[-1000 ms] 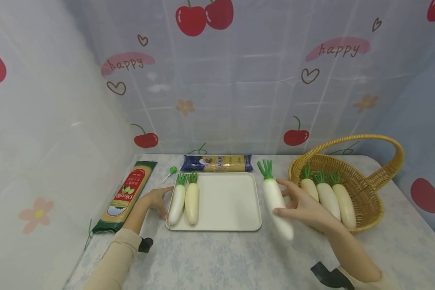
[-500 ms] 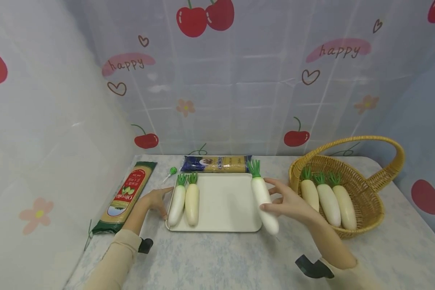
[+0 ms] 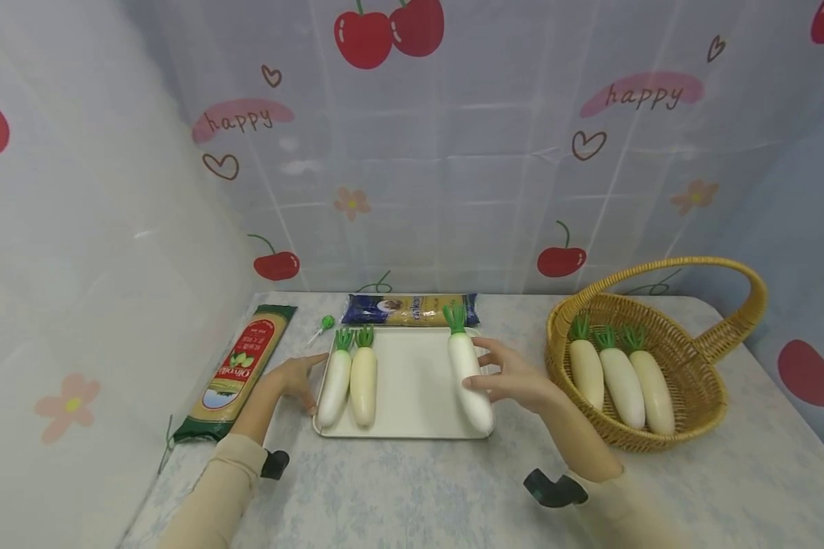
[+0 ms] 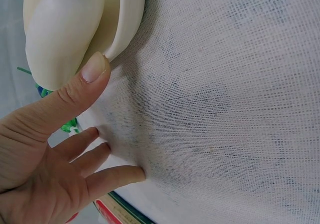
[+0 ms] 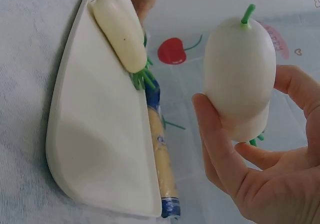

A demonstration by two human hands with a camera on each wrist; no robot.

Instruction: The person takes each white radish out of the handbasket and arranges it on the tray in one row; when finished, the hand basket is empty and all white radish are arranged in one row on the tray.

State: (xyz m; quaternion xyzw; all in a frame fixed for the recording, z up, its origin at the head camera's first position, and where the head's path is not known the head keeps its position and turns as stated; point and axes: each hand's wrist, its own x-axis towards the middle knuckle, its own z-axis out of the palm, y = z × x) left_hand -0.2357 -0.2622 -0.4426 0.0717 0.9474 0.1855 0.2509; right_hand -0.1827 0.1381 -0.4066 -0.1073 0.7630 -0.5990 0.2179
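Observation:
My right hand [image 3: 518, 379] pinches a white radish [image 3: 468, 381] with a green top between thumb and fingers. It hangs over the right side of the cream tray [image 3: 415, 381]; the right wrist view shows the radish [image 5: 240, 69] held apart from the tray surface. Two more radishes, one white [image 3: 335, 387] and one yellowish [image 3: 364, 386], lie side by side at the tray's left. By the tray's left edge is my left hand [image 3: 294, 381], its thumb at the rim and its other fingers extended towards the cloth, holding nothing.
A wicker basket [image 3: 710, 389] with a tall handle stands at the right, with several radishes inside. Behind the tray lies a blue-ended pasta pack [image 3: 412, 309]. A green-and-gold pack [image 3: 240, 370] and a green lollipop [image 3: 326, 322] lie on the left.
My right hand has carried the radish leftward, from between the basket and tray to above the tray's right side. My left hand has stayed in place.

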